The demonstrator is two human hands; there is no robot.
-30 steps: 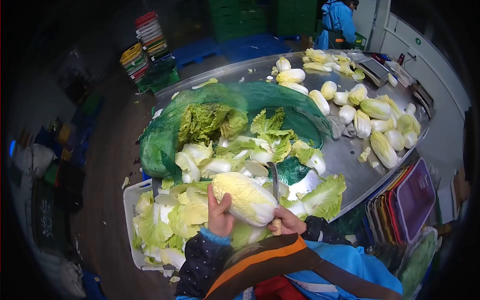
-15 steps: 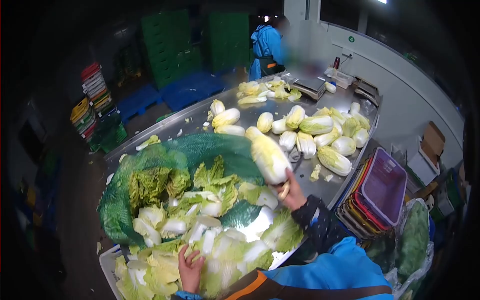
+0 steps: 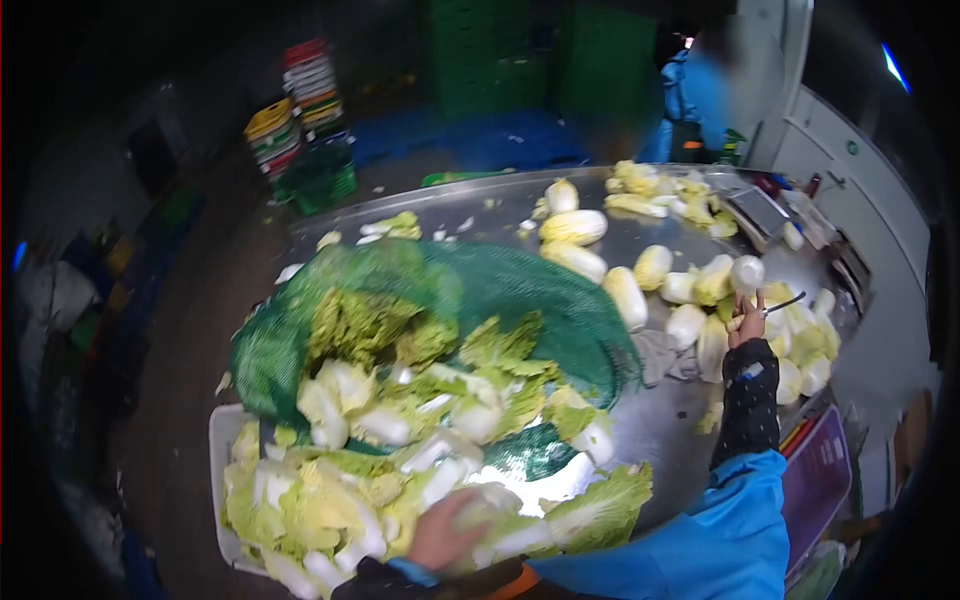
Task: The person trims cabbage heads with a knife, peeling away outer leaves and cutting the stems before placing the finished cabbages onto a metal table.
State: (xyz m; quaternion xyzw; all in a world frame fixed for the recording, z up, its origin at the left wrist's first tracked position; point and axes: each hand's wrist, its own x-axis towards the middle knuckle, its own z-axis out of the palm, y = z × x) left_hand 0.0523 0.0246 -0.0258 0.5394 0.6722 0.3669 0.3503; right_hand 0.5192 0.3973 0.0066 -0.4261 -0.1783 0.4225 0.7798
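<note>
My right hand point(image 3: 746, 322) reaches far over the table, closed round the pale handle of a small knife point(image 3: 786, 304) whose dark, thin blade points right. Its fingertips are at the white base of a napa cabbage point(image 3: 747, 273). Low in the view, my left hand point(image 3: 445, 532) lies over loose cabbage leaves point(image 3: 335, 500), fingers extended and slightly blurred. These leaves fill a white crate point(image 3: 222, 470). Behind the crate, a green mesh bag point(image 3: 540, 305) lies spread with more leaves inside. Another whole cabbage point(image 3: 625, 298) rests beside the mesh.
Several cabbages lie across the metal table point(image 3: 650, 440). A grey cloth point(image 3: 660, 358) is beside them. Trimmed leaves point(image 3: 665, 195) and a scale point(image 3: 757, 212) are at the back. Stacked baskets point(image 3: 820, 470) stand right; a person in blue point(image 3: 690, 100) stands beyond the table.
My right hand has let go of the cabbage it held, which now lies by the mesh, and has moved to another farther off. My left hand has lowered onto the leaves. The view has swung left.
</note>
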